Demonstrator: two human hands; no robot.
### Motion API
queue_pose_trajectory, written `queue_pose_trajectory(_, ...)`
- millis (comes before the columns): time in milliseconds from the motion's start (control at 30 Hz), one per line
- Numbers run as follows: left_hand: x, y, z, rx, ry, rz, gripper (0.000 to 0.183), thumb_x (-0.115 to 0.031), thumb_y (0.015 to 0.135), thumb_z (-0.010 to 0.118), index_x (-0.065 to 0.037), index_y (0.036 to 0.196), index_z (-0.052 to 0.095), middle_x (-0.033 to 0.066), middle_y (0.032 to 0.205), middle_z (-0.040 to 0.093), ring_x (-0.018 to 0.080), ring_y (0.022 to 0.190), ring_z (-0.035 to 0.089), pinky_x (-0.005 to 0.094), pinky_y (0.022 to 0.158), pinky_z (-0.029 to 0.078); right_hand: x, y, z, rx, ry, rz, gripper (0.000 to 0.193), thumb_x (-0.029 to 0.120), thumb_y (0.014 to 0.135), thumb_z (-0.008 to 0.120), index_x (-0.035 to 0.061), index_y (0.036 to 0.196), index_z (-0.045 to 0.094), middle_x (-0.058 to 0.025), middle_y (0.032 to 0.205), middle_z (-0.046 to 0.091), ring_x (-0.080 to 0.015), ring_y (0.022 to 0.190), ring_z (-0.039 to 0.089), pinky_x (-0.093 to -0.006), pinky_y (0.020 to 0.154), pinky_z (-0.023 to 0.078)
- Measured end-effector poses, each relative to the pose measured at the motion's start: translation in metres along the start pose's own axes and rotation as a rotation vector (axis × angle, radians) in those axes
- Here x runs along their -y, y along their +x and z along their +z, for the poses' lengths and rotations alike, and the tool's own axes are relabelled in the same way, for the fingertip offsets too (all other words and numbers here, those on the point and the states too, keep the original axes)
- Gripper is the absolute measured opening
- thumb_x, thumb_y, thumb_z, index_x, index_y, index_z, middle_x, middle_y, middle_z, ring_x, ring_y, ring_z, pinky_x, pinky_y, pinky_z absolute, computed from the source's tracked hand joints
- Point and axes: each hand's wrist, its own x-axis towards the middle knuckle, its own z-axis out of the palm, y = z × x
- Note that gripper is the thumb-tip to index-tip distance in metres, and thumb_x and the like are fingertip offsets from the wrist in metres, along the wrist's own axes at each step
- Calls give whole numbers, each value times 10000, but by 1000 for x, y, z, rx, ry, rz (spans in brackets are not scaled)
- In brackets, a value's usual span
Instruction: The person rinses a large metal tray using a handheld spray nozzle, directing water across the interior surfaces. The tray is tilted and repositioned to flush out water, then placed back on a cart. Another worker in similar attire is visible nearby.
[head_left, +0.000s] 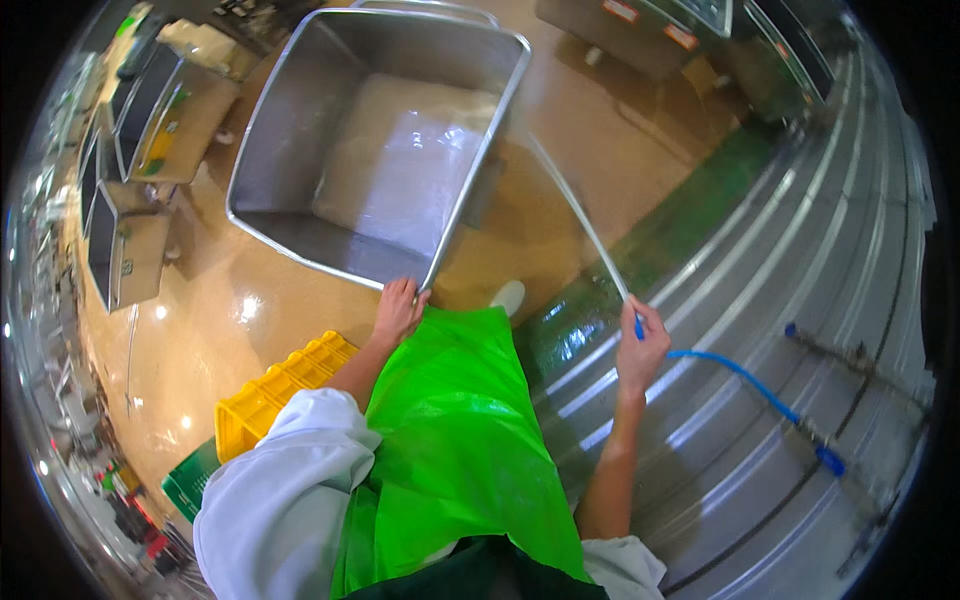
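A large, deep metal tub [300, 150] with a rolled rim stands in front of me, slightly tilted in view. Its bottom is wet and shiny. My left hand [400, 312] is closed over the tub's near corner, fingers on the rim. My right hand [642, 345], out to the right, grips the end of a blue hose [735, 368]. From that end a straight pale line, apparently a water stream [580, 215], runs forward and left toward the tub's right outer side, where it blurs. The hose trails right to a blue-handled valve [828, 460].
Ribbed metal panelling [760, 260] lines the right side, beside a wet green strip [690, 200]. Yellow crates [285, 390] and a green crate [190, 480] sit at my left. More metal bins [135, 250] stand farther left on the wet tan floor [230, 300].
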Motion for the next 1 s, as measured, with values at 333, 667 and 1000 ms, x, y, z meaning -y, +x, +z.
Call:
queue_pose_trajectory(333,155,-132,-86,554,531,-500,531,-439,900,670,-69,1281,667,153,1344,655,309,1347,567,513,1265,276,-39,20,-34,-45,-265,-79,197,114,1009,701,-80,1033,722,-175,977,751,-249,921,685,-393,872,538)
queue_pose_trajectory(667,26,-7,-33,233,-142,-113,767,-627,888,631,-54,1398,611,212,1318,655,393,1297,556,488,1152,379,-17,-2,22,78,-430,-95,172,123,922,765,-48,938,747,-131,833,738,-208,760,643,-384,711,517)
queue_pose_trajectory(1000,43,-23,-46,-300,-248,-728,587,-526,1056,515,5,1307,530,207,1077,678,396,972,700,536,795,549,64,82,76,118,-496,-303,135,80,888,756,-33,839,698,-44,667,583,-128,620,485,-333,559,409)
